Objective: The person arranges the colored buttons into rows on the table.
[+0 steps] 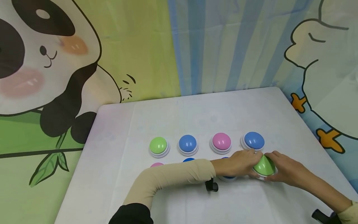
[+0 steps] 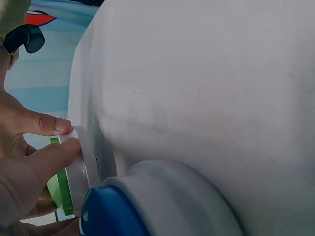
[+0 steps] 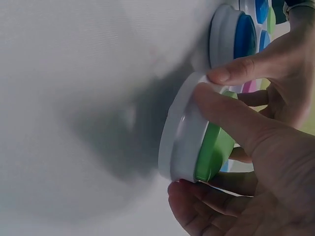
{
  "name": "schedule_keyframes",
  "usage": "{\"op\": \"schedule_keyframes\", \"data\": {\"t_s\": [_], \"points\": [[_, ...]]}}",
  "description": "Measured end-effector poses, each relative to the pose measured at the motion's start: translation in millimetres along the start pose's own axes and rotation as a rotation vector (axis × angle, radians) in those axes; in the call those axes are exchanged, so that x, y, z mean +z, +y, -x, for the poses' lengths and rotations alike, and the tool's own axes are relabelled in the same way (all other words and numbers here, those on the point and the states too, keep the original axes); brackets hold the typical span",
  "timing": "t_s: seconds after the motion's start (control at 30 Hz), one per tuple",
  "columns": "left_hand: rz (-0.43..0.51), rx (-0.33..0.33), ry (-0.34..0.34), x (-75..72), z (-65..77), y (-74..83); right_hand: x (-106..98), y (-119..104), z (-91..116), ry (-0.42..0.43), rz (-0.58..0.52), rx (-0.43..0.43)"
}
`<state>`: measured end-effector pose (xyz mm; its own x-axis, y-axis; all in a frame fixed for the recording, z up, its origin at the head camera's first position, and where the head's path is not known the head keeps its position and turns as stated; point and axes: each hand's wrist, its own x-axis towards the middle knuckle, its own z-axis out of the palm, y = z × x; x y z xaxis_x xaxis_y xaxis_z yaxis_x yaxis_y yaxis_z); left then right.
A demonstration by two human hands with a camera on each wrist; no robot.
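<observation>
Both hands hold a round push button with a green dome (image 1: 264, 165) and white base, at the right end of the front row. My left hand (image 1: 242, 163) grips it from the left, and my right hand (image 1: 288, 168) from the right. In the right wrist view its white base (image 3: 184, 132) is tilted over the white surface, with a shadow beneath. Thumbs from both hands press close together on the near side of the base. A blue button (image 2: 113, 214) stands just beside them in the left wrist view, partly hidden under my left arm in the head view.
Behind stands a row of buttons: green (image 1: 158, 145), blue (image 1: 187, 143), pink (image 1: 221, 142) and blue (image 1: 254, 140). My left sleeve mostly covers a pink button (image 1: 157, 164) and another blue button (image 1: 188, 159). A cartoon-printed backdrop (image 1: 145, 46) borders the white table (image 1: 112, 130).
</observation>
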<state>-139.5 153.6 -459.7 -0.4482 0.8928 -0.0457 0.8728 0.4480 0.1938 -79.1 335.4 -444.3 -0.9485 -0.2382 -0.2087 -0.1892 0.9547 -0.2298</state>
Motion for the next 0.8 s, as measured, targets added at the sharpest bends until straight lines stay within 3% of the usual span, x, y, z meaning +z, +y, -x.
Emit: {"op": "schedule_keyframes", "data": {"t_s": [0.17, 0.37, 0.53, 0.63, 0.8], "points": [[-0.017, -0.030, -0.016, 6.6, -2.6, 1.8, 8, 4, -4, -0.027, -0.008, 0.005], [-0.046, -0.052, -0.046, 9.4, -4.0, 2.3, 16, 5, -3, 0.019, 0.074, -0.032], [-0.009, -0.021, -0.053, -5.4, 16.4, -14.1, 8, 4, -2, 0.025, 0.072, -0.034], [0.049, 0.002, 0.044, -24.9, 42.6, -40.9, -8, 6, -5, 0.098, 0.053, -0.039], [0.160, -0.087, 0.375, -56.8, 101.3, -105.6, -29, 13, -17, 0.291, 0.063, -0.057]]}}
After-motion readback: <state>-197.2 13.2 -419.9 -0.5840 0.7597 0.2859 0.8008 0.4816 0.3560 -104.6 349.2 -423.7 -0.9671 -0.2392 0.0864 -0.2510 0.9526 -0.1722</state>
